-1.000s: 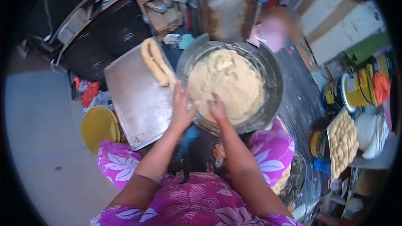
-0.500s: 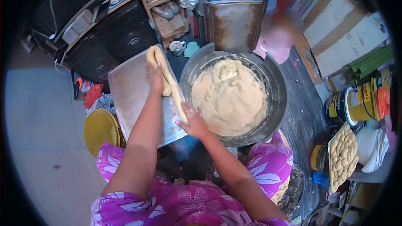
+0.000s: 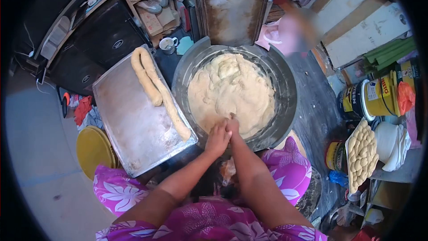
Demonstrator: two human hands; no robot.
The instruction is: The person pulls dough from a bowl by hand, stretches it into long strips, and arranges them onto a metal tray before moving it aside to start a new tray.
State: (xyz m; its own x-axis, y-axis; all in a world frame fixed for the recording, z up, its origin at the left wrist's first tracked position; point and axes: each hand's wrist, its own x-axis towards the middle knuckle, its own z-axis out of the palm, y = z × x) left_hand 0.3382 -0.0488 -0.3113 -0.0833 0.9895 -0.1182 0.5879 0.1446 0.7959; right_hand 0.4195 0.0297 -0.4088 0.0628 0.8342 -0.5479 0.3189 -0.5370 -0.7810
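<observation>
My left hand (image 3: 217,136) and my right hand (image 3: 232,126) meet over the near edge of a large mass of dough (image 3: 240,91). Both have their fingers closed and touch each other; whatever lies between them is hidden. The pale dough fills much of a wide, dark round basin (image 3: 290,102). To the left, a metal baking tray (image 3: 120,116) lies tilted with its near corner by my knee. Along its right side rests a long dough rope (image 3: 165,100), bent double at the far end, one leg longer than the other.
Several browned baking trays (image 3: 234,15) stand upright behind the basin. A white mug (image 3: 168,44) is at the back left. On the right are yellow buckets (image 3: 381,93) and a tray of shaped dough pieces (image 3: 362,154). A person in pink (image 3: 285,35) is beyond the basin.
Both hands have left the dough rope, which now lies on the tray. They have moved right and come together at the basin's dough. The view has shifted a little.
</observation>
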